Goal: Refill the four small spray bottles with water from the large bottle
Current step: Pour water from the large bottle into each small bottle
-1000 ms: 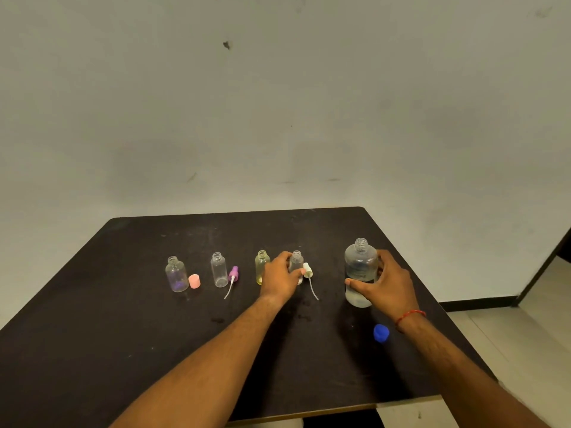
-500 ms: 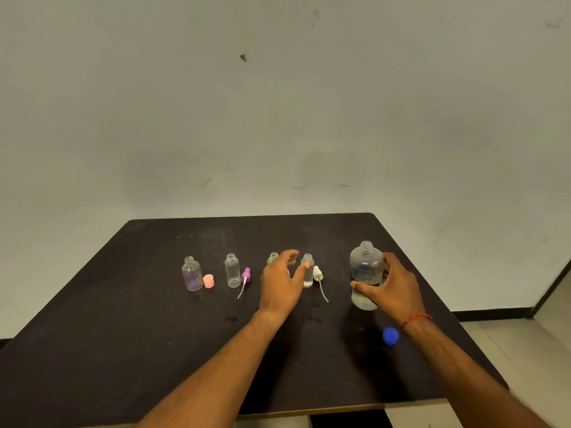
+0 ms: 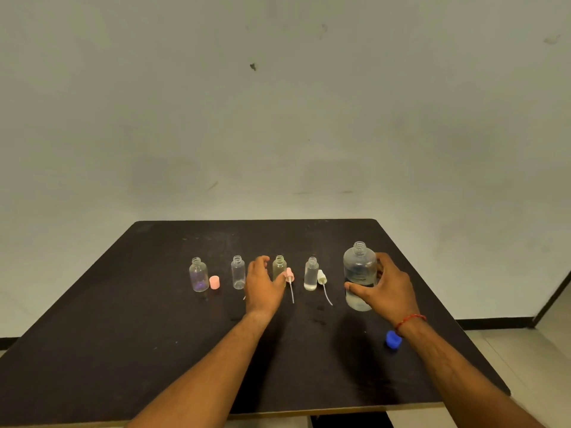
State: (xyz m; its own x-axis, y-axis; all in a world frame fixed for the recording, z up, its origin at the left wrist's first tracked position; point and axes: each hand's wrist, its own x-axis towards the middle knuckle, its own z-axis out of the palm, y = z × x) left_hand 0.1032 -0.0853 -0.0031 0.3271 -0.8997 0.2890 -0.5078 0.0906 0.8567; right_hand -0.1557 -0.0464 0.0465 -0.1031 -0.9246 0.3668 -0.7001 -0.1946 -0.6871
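Note:
Four small uncapped bottles stand in a row on the black table [image 3: 117,341]: a purple-tinted bottle [image 3: 198,275], a clear bottle [image 3: 238,272], a yellow-green bottle [image 3: 279,266] and a clear bottle holding water [image 3: 311,274]. The large bottle [image 3: 358,267] stands upright at the right, uncapped and partly filled. My right hand [image 3: 387,290] grips its side. My left hand [image 3: 264,287] hovers with fingers apart between the second and third small bottles, holding nothing.
A pink cap [image 3: 214,282] lies beside the purple-tinted bottle. A pink spray head [image 3: 289,274] and a white spray head [image 3: 321,277] lie with their tubes toward me. A blue cap [image 3: 393,339] lies near my right wrist. The wall is behind the table.
My left hand has let go of the rightmost small bottle and moved left to the gap between the second and third bottles. My right hand has stayed on the large bottle.

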